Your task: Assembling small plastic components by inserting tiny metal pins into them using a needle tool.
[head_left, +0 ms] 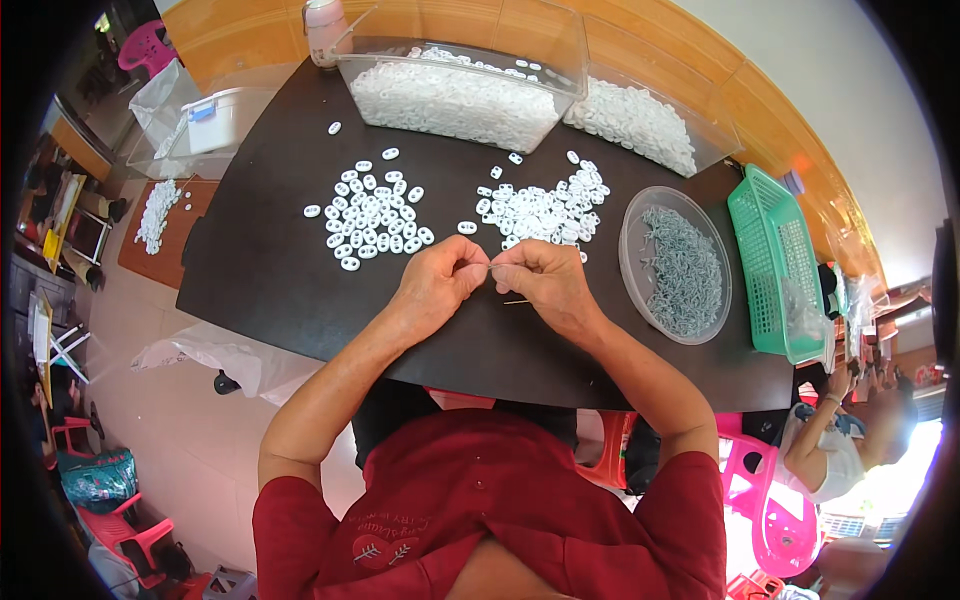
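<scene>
Near the middle of the dark table, the fingertips of my left hand (436, 283) and my right hand (550, 288) meet in a pinch. Something small and thin seems to sit between them, too tiny to name. A thin, yellowish, needle-like stick (516, 302) shows beneath my right hand. Just beyond my left hand lies a loose group of white oval pieces (372, 212), each with two dark holes or marks. A denser heap of similar white pieces (540, 212) lies beyond my right hand. To the right, small grey-blue pieces (682, 272) fill a round clear tray (632, 270).
Along the back stand two clear bins (575, 70) of white pieces and a pink-and-white bottle (325, 35). A green basket (775, 265) stands at the right edge. Left is a low brown board (190, 225) with white pieces; a person (825, 440) sits at right near a pink chair (785, 525).
</scene>
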`<move>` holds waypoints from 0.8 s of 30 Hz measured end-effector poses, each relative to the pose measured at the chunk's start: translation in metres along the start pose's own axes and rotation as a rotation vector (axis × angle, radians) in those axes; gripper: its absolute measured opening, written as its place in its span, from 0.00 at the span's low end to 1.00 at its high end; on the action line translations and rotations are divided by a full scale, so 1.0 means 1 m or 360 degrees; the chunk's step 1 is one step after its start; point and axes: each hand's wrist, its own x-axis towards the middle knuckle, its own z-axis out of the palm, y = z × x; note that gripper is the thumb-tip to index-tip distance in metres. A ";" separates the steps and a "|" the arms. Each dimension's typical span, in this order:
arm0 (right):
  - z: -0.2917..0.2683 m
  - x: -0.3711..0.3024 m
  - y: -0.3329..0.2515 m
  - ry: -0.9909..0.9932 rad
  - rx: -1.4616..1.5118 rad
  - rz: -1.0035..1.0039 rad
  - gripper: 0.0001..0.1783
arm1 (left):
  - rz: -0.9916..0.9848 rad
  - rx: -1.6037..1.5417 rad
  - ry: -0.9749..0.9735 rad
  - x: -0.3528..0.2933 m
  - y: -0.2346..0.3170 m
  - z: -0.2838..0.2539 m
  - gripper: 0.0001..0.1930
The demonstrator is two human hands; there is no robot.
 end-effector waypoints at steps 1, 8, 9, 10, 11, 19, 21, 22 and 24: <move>-0.001 -0.002 -0.001 0.0014 0.0082 0.0042 0.07 | 0.0131 -0.0007 0.0040 -0.003 -0.001 0.003 0.06; 0.003 -0.013 -0.009 0.0081 0.0223 0.0163 0.06 | 0.0335 0.0162 0.0190 -0.009 0.004 0.011 0.06; 0.005 -0.014 -0.005 0.0089 0.0222 0.0166 0.06 | 0.0201 -0.0027 0.0165 -0.008 0.005 0.012 0.05; 0.008 -0.015 0.002 0.0182 0.0142 0.0021 0.05 | 0.0064 -0.0215 0.0139 -0.006 0.006 0.013 0.05; 0.011 -0.016 0.004 0.0267 0.0060 -0.0132 0.05 | 0.0069 -0.0214 0.0140 -0.008 0.009 0.012 0.05; -0.005 -0.012 0.009 0.0475 -0.1073 -0.1215 0.08 | -0.0335 -0.0163 0.0030 0.004 0.013 0.010 0.06; -0.010 -0.013 0.011 0.0464 -0.1065 -0.1178 0.09 | 0.0139 0.0345 0.0185 0.006 0.008 0.016 0.06; -0.014 -0.013 0.011 0.0460 -0.1093 -0.1100 0.08 | 0.0619 0.0849 0.0333 0.008 0.004 0.019 0.06; -0.017 -0.014 0.013 0.0453 -0.1115 -0.1019 0.07 | 0.0634 0.1029 0.0350 0.016 -0.003 0.023 0.03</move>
